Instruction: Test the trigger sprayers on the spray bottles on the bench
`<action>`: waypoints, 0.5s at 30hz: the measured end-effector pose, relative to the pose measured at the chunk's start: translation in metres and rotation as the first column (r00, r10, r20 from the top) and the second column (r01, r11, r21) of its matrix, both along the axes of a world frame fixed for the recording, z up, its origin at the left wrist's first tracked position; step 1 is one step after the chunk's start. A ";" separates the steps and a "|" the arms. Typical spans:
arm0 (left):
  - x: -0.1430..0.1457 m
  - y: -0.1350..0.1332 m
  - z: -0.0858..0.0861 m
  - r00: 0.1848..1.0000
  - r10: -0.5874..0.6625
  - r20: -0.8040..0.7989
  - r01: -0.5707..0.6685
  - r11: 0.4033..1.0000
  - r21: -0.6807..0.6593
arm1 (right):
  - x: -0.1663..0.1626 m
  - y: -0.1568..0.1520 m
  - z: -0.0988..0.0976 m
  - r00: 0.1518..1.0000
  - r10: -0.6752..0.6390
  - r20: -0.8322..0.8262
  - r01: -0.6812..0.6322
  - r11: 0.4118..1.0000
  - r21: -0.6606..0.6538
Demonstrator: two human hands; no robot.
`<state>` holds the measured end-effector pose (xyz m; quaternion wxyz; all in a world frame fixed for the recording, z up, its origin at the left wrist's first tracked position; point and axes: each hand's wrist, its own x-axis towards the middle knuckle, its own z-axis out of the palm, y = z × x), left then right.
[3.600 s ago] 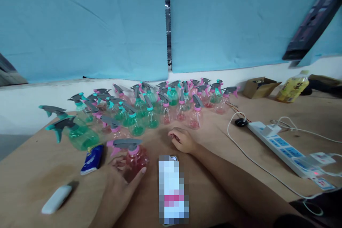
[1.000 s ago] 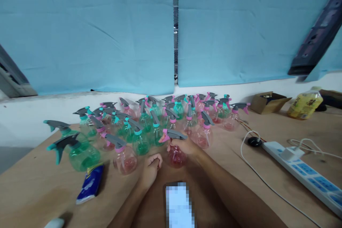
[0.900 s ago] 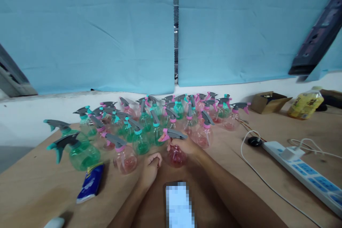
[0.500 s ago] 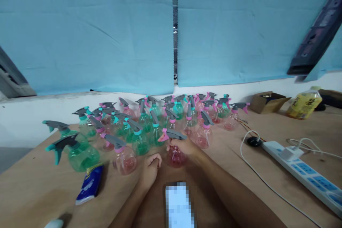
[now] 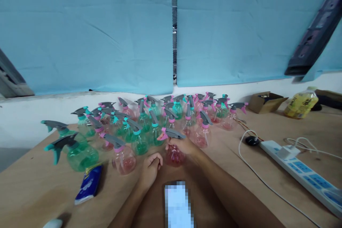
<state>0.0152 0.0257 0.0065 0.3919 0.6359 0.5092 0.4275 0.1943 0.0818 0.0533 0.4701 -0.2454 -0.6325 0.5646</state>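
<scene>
My right hand (image 5: pixel 185 145) is wrapped round the neck of a pink spray bottle (image 5: pixel 175 157), just under its grey and pink trigger head. The bottle is upright on the table. To its left, my left hand (image 5: pixel 151 166) rests on the tabletop, fingers curled into a loose fist with nothing visible in it. A clear pink spray bottle (image 5: pixel 125 160) stands left of that hand, and a green one (image 5: pixel 139 144) stands behind it. Several more pink and green spray bottles crowd the table behind both hands. A phone (image 5: pixel 178 203) with a blurred screen lies in front of me.
At the left are a green bottle (image 5: pixel 82 156) and a blue packet (image 5: pixel 89 184). On the right lie a power strip (image 5: pixel 301 171) with a white cable and a black mouse-like object (image 5: pixel 252 140). Farther back stand an open cardboard box (image 5: pixel 267 103) and a yellow-labelled jug (image 5: pixel 300 105).
The whole view has shifted very slightly. Both hands keep their places, the right one still round the pink spray bottle.
</scene>
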 end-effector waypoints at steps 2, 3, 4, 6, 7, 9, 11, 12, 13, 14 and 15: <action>0.001 -0.002 0.002 1.000 -0.009 -0.005 0.009 1.000 -0.016 | 0.000 -0.002 0.002 1.000 -0.010 0.002 0.010 1.000 0.001; 0.002 -0.003 0.003 1.000 -0.014 -0.003 0.014 1.000 -0.028 | -0.001 -0.002 0.003 1.000 -0.020 0.004 0.020 1.000 0.001; 0.002 -0.003 0.003 1.000 -0.018 0.000 0.018 0.999 -0.041 | -0.001 -0.003 0.004 0.999 -0.033 0.004 0.033 0.999 -0.001; 0.003 -0.004 0.004 1.000 -0.023 0.006 0.023 0.998 -0.065 | -0.003 -0.003 0.004 0.999 -0.054 0.002 0.054 0.999 -0.004; 0.003 -0.004 0.004 1.000 -0.024 0.010 0.024 0.997 -0.074 | -0.004 -0.002 0.003 0.998 -0.065 -0.002 0.065 0.998 -0.004; 0.004 -0.005 0.004 0.999 -0.029 0.021 0.030 0.996 -0.085 | -0.007 0.000 -0.002 0.994 -0.108 -0.005 0.108 0.994 -0.005; 0.004 -0.005 0.004 0.999 -0.035 0.024 0.037 0.995 -0.089 | -0.009 0.002 -0.008 0.981 -0.191 0.010 0.191 0.981 0.011; 0.004 -0.005 0.004 0.999 -0.037 0.024 0.039 0.995 -0.090 | -0.010 0.002 -0.011 0.972 -0.235 0.014 0.234 0.972 0.025; 0.004 -0.005 0.004 0.999 -0.037 0.023 0.039 0.995 -0.090 | -0.011 0.002 -0.013 0.963 -0.269 0.010 0.268 0.962 0.047; 0.004 -0.005 0.004 0.999 -0.035 0.021 0.037 0.995 -0.092 | -0.011 0.000 -0.015 0.955 -0.298 -0.006 0.297 0.951 0.081; 0.004 -0.005 0.004 0.999 -0.033 0.019 0.035 0.995 -0.095 | -0.011 -0.002 -0.017 0.945 -0.327 -0.030 0.328 0.937 0.123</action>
